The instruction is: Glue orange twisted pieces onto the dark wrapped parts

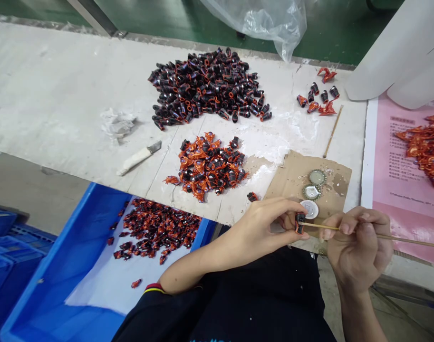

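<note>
Between the thumb and fingers of my left hand (265, 225) is a small black plastic part with an orange edge (300, 223). My right hand (361, 242) pinches a thin wooden stick (398, 238), whose tip touches the part's side. Just beyond my hands lies a stained piece of cardboard (291, 178). On it are a white round cap (310, 209) and two upturned metal bottle caps (312, 191), which seem to hold something pale. A loose black-and-orange part (252, 196) rests near my left wrist.
A large heap of black parts (206, 88) and a smaller orange-and-black heap (209, 166) lie on the white table (60, 90). A knife (140, 157) and another stick (333, 130) lie there too. Below left stands a blue crate (74, 228) with parts. Orange pieces (429, 147) cover a pink sheet.
</note>
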A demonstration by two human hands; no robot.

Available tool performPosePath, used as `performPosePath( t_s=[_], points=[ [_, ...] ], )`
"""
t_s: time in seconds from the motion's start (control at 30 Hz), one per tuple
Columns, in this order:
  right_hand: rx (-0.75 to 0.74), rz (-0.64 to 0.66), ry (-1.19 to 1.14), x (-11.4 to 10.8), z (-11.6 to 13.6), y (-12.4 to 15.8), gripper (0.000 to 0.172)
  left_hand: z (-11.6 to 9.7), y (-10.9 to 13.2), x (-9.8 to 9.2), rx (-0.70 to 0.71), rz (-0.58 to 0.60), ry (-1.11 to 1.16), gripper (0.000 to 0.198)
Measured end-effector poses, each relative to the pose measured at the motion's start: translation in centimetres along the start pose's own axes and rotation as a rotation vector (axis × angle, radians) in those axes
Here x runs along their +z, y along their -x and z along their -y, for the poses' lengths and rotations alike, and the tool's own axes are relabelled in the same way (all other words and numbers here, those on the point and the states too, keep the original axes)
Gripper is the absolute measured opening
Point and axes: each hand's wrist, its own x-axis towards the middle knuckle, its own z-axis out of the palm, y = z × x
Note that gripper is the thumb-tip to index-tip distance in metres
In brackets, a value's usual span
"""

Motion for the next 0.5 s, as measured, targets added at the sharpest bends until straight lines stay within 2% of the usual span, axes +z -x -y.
performPosePath(
  t_s=[0.27,0.5],
  points=[
    [-0.008,-0.001,0.003,-0.11,0.14,0.12,0.006,-0.05,0.1,-0.1,-0.012,0.0,-0.026,0.023],
    [-0.007,0.014,-0.004,-0.03,0.07,0.31,0.012,-0.1,-0.05,-0.18,0.015,-0.004,-0.039,0.021]
  ],
)
